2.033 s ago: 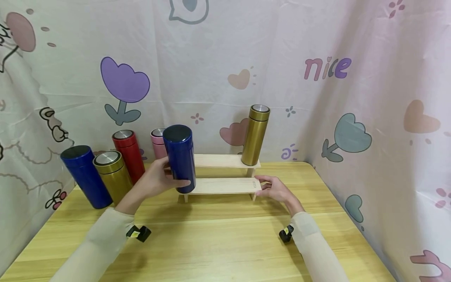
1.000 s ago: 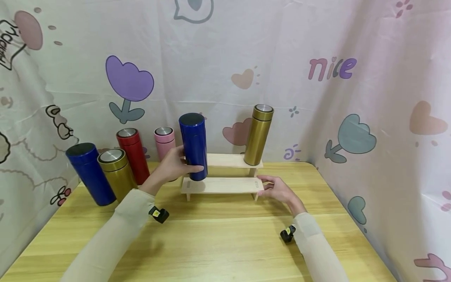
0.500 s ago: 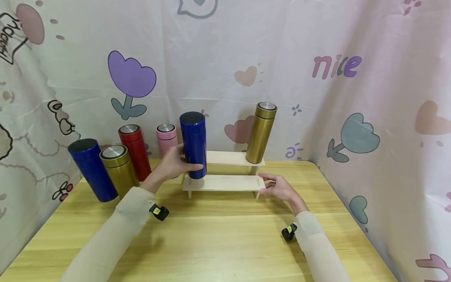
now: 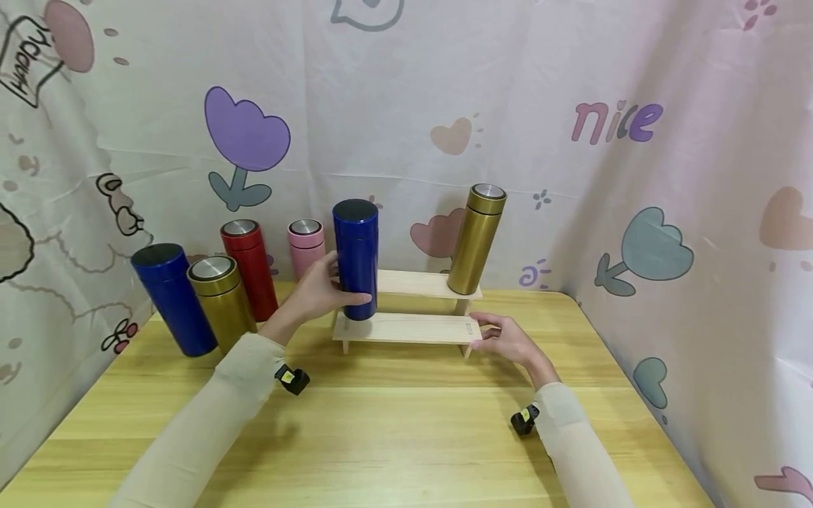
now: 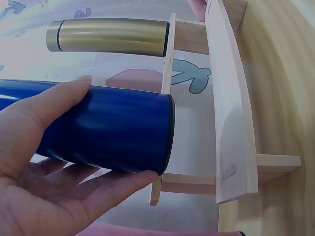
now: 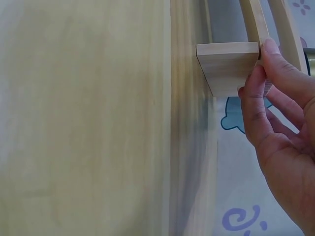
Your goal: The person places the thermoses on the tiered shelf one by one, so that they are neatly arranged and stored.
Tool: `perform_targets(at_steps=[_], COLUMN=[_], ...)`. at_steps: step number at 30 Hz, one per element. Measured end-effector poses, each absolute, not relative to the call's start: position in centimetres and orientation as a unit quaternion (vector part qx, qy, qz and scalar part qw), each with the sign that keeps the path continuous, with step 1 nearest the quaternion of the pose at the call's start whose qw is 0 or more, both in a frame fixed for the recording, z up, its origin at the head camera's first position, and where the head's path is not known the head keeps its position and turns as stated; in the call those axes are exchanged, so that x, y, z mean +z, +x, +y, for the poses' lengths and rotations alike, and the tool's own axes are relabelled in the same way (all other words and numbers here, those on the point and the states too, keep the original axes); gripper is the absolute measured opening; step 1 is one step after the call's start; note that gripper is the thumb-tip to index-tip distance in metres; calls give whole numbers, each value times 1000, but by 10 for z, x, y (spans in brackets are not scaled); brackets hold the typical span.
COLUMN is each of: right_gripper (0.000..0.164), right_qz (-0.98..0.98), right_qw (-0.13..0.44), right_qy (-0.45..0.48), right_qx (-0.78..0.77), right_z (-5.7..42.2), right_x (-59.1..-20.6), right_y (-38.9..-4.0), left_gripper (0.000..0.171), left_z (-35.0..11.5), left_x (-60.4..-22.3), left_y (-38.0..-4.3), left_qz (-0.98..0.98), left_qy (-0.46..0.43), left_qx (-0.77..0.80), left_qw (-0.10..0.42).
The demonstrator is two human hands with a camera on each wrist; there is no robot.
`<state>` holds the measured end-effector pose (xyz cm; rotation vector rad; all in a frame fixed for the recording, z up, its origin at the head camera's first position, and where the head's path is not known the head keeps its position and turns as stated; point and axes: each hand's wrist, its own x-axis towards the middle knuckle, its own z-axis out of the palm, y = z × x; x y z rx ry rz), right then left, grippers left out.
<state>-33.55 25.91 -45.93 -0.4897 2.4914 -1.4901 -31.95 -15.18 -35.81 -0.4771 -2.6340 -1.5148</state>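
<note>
My left hand (image 4: pixel 317 291) grips a blue thermos bottle (image 4: pixel 357 247) upright over the left part of a two-tier wooden stand (image 4: pixel 413 328). In the left wrist view, the bottle's dark base (image 5: pixel 170 135) is apart from the lower board (image 5: pixel 231 108). Thumb on one side, fingers on the other, wrap its body. With thumb and fingers, my right hand (image 4: pixel 508 342) pinches the right end of the stand's lower board; the right wrist view shows this hold (image 6: pixel 261 64) up close. A tall gold thermos (image 4: pixel 475 243) stands on the right end of the upper board.
Left of the stand, another blue thermos (image 4: pixel 174 300), a shorter gold thermos (image 4: pixel 222 296) and a red thermos (image 4: pixel 250 268) stand on the wooden table (image 4: pixel 406 423). A pink thermos (image 4: pixel 306 243) is behind my left hand. A patterned curtain (image 4: pixel 394 106) encloses the back and sides.
Over two seconds my left hand has carried the blue thermos up and to the right, then held it nearly still. My right hand stays on the board's end. The head view shifts slightly.
</note>
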Motion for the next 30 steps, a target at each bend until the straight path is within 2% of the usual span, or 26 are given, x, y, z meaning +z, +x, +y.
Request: perform_targets(at_steps=[17, 30], right_gripper=[69, 69], right_qz=[838, 840], right_qw=[104, 103], right_qy=[-159, -167], right_qx=[-511, -505], right_z=[261, 261], right_x=[-465, -458], right_y=[-331, -335], left_gripper=[98, 96], left_z=[-150, -145], left_x=[-361, -352], left_y=[-319, -326], left_qz=[-859, -862], left_qy=[-138, -152], left_qx=[-493, -482], left_qw=[18, 35])
